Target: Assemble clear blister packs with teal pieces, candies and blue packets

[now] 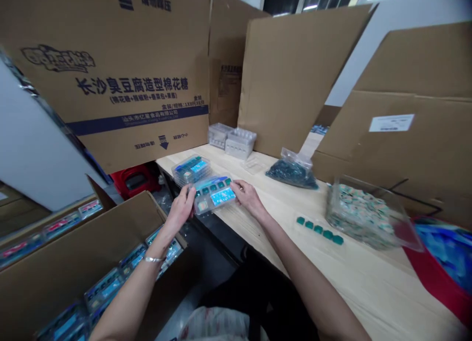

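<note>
A clear plastic tray pack (214, 192) is held between my two hands above the table's front edge. Inside it show a row of dark green pieces, a blue-and-white sachet and a small pale item. My left hand (181, 204) grips its left end, and my right hand (248, 196) pinches its right end. Just behind it a stack of similar filled packs (191, 169) lies on the table. To the right of my right arm, a clear tray (320, 231) with several green pieces in a row lies flat on the wood.
An open carton (92, 252) at lower left holds several filled packs. On the table (258, 232) stand stacked clear trays (240, 142), a bag of dark pieces (291, 171) and a clear bin of small sachets (363, 210). A red-rimmed tub (424, 269) is at right. Cardboard boxes (295, 65) wall the back.
</note>
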A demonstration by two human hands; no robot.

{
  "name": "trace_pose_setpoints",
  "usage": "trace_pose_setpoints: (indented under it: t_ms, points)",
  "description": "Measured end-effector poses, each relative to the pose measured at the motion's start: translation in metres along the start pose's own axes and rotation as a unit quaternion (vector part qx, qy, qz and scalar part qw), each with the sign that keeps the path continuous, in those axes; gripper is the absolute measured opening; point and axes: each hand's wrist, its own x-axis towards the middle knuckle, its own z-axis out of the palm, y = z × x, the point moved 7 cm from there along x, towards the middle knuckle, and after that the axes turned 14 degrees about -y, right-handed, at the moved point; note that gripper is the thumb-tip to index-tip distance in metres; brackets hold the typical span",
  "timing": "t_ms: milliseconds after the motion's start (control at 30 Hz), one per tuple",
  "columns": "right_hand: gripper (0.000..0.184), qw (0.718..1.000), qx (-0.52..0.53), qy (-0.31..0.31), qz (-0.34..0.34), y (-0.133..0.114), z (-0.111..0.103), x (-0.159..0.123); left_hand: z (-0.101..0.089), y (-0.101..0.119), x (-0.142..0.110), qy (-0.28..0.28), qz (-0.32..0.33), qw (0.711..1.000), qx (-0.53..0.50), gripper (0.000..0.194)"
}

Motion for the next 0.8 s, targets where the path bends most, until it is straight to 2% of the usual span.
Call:
trace_pose_setpoints:
  t_ms: [133, 233, 333, 467, 600, 700, 800]
  points:
    - [0.034, 0.978, -0.208, 0.012, 0.004, -0.01, 0.009, 0.049, -0.013, -0.008, 0.028, 0.064, -0.047, 0.991, 0.109, 0.055]
    - [0.038, 0.948, -0.317, -0.01, 0.026, -0.005, 0.019, 0.064, -0.009, -0.017, 0.038, 0.07, -0.104, 0.979, 0.158, 0.052]
    - [0.039, 0.925, -0.374, -0.047, 0.048, 0.006, 0.029, 0.07, -0.001, -0.023, 0.04, 0.059, -0.144, 0.968, 0.195, 0.05]
    - [0.037, 0.914, -0.39, -0.08, 0.073, 0.016, 0.038, 0.077, 0.005, -0.026, 0.043, 0.045, -0.154, 0.965, 0.207, 0.049]
    - [0.041, 0.922, -0.368, -0.072, 0.094, 0.015, 0.039, 0.075, 0.001, -0.027, 0.046, 0.039, -0.163, 0.963, 0.21, 0.052]
    - [0.05, 0.945, -0.317, -0.027, 0.075, 0.012, 0.024, 0.055, -0.007, -0.019, 0.035, 0.049, -0.148, 0.967, 0.204, 0.06]
    - [0.049, 0.955, -0.292, 0.017, 0.053, 0.017, -0.002, 0.019, -0.013, 0.01, 0.013, 0.105, -0.119, 0.953, 0.259, 0.069]
